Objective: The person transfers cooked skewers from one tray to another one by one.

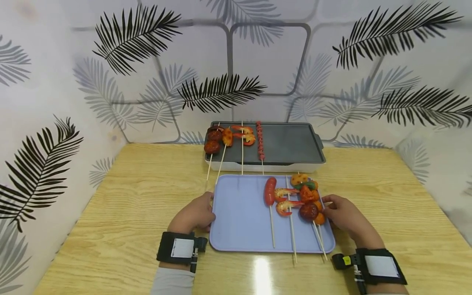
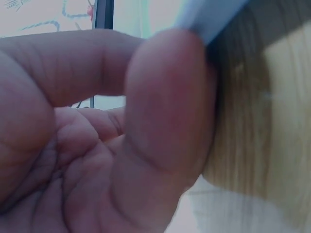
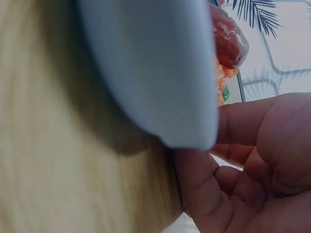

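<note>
A pale lavender tray (image 1: 239, 217) lies in front of the person, its skewers on the right half. My left hand (image 1: 195, 213) grips the tray's left edge; in the left wrist view the thumb (image 2: 165, 97) presses against the rim. On the opposite side my right hand (image 1: 343, 215) grips the right edge, fingers and thumb around the tray wall (image 3: 165, 73). The tray bears a sausage skewer (image 1: 270, 191), a shrimp skewer (image 1: 285, 208) and, overlapping at the right, skewers of mixed pieces (image 1: 309, 212). Several stick ends reach past the front rim.
Behind the tray stands a dark grill plate (image 1: 291, 143) on a white base. On its left part lie a skewer of round brown pieces (image 1: 212, 146), an orange-piece skewer (image 1: 227, 137), a shrimp skewer (image 1: 248, 139) and a thin red skewer (image 1: 260, 141). A wood-grain table (image 1: 147, 184) meets leaf-patterned walls.
</note>
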A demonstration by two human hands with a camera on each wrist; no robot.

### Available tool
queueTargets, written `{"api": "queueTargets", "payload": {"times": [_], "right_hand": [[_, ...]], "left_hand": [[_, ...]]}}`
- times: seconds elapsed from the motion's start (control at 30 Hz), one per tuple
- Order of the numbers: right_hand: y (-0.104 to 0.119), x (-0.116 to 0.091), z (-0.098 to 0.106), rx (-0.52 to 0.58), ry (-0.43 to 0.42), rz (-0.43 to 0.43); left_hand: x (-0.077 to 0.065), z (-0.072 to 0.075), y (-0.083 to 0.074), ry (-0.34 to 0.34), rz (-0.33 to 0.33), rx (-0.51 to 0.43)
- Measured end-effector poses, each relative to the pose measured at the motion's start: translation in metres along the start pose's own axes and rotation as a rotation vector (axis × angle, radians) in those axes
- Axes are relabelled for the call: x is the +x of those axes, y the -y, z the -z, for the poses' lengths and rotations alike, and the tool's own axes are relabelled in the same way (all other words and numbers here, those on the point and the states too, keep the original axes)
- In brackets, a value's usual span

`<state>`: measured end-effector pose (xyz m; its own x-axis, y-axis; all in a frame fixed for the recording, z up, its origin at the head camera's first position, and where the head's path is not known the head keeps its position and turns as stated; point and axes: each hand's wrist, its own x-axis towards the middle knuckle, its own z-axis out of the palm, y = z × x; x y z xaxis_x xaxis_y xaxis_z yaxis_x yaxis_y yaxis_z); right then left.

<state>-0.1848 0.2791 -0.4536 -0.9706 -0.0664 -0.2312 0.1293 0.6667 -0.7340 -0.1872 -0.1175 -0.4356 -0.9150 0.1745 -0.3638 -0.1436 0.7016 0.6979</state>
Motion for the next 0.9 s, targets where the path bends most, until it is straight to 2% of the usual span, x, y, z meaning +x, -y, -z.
{"api": "queueTargets", "payload": {"times": [0.13, 0.23, 0.37, 0.47, 0.53, 0.63, 0.73, 0.8, 0.9], "right_hand": [[-0.001, 0.000, 0.001, 0.008, 0.006, 0.003], [-0.002, 0.001, 0.002, -0.004, 0.007, -0.003], [-0.001, 0.001, 0.005, -0.015, 0.010, -0.012], [-0.001, 0.001, 0.005, -0.010, 0.010, -0.026], [0.000, 0.000, 0.004, -0.003, 0.013, -0.032], [0.001, 0.001, 0.000, 0.008, 0.012, -0.028], [0.001, 0.001, -0.002, 0.003, 0.009, -0.027], [0.001, 0.001, -0.001, -0.004, 0.005, -0.027], [0.002, 0.002, 0.002, -0.012, 0.004, -0.021]], "left_hand": [[0.001, -0.002, 0.001, -0.007, 0.001, 0.011], [-0.003, -0.003, -0.004, -0.042, -0.027, 0.081], [-0.018, -0.003, -0.026, -0.153, -0.115, 0.261], [-0.032, -0.007, -0.050, -0.245, -0.219, 0.317], [-0.039, -0.013, -0.065, -0.313, -0.316, 0.283], [-0.038, -0.025, -0.081, -0.382, -0.480, 0.138], [-0.029, -0.038, -0.091, -0.370, -0.607, 0.011], [-0.019, -0.046, -0.095, -0.341, -0.655, -0.006], [-0.005, -0.048, -0.099, -0.321, -0.659, 0.065]]}}
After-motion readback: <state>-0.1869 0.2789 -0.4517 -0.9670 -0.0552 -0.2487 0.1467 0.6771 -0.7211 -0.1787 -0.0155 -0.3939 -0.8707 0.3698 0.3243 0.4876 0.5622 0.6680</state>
